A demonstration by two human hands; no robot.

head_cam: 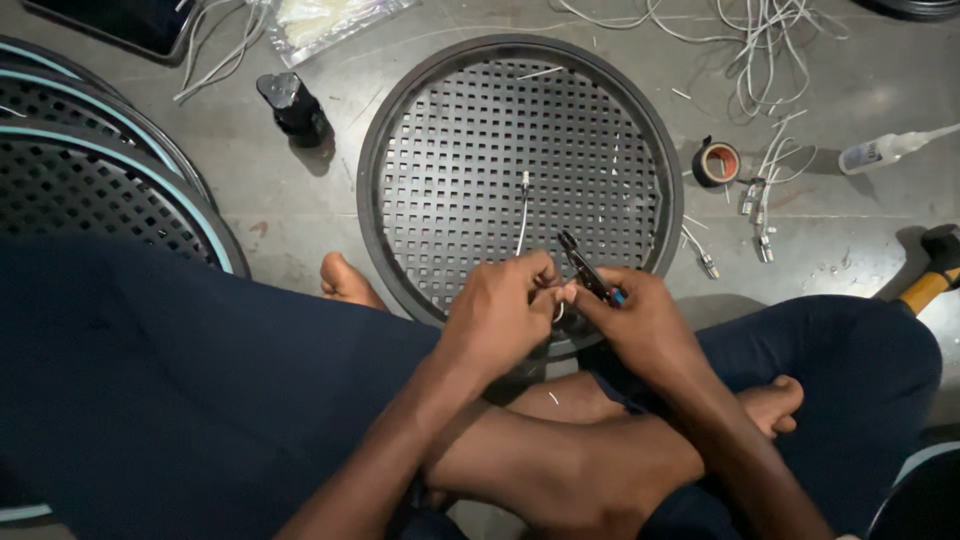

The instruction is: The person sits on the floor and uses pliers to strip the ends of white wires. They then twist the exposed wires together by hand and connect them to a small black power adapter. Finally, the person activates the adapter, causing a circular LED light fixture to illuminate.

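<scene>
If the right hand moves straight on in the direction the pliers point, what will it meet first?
The right hand holds pliers pointing up and left, over the round perforated tray. The first thing in that line looks like the thin white cable held by the left hand, though depth is unclear.

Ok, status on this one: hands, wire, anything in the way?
Left hand pinching the thin white wire. Right hand gripping small pliers at the wire's near end. Both over the round black grille. Nothing blocking.
</scene>
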